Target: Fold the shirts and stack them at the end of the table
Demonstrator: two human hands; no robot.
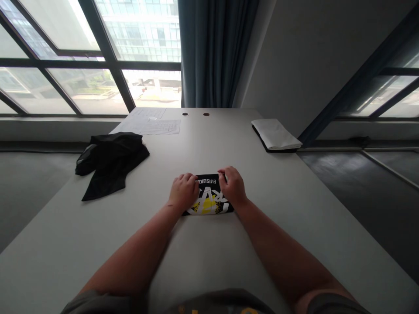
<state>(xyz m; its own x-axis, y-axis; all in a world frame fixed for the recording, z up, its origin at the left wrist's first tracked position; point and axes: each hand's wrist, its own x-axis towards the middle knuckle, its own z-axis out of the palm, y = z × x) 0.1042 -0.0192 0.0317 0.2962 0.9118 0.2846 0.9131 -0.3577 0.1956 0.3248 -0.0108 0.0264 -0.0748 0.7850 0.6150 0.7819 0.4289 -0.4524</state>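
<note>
A small folded black garment (208, 201) with white and yellow print lies on the white table (203, 261) straight in front of me. My left hand (183, 191) rests on its left end with the fingers curled over the far edge. My right hand (232, 185) lies on its right end, fingers bent down onto the cloth. Both hands press the folded bundle flat between them.
A crumpled black garment (111, 161) lies at the table's left side. Sheets of paper (153, 124) sit at the far left. A folded white cloth on a dark one (276, 135) lies at the far right edge. Windows and a curtain stand behind.
</note>
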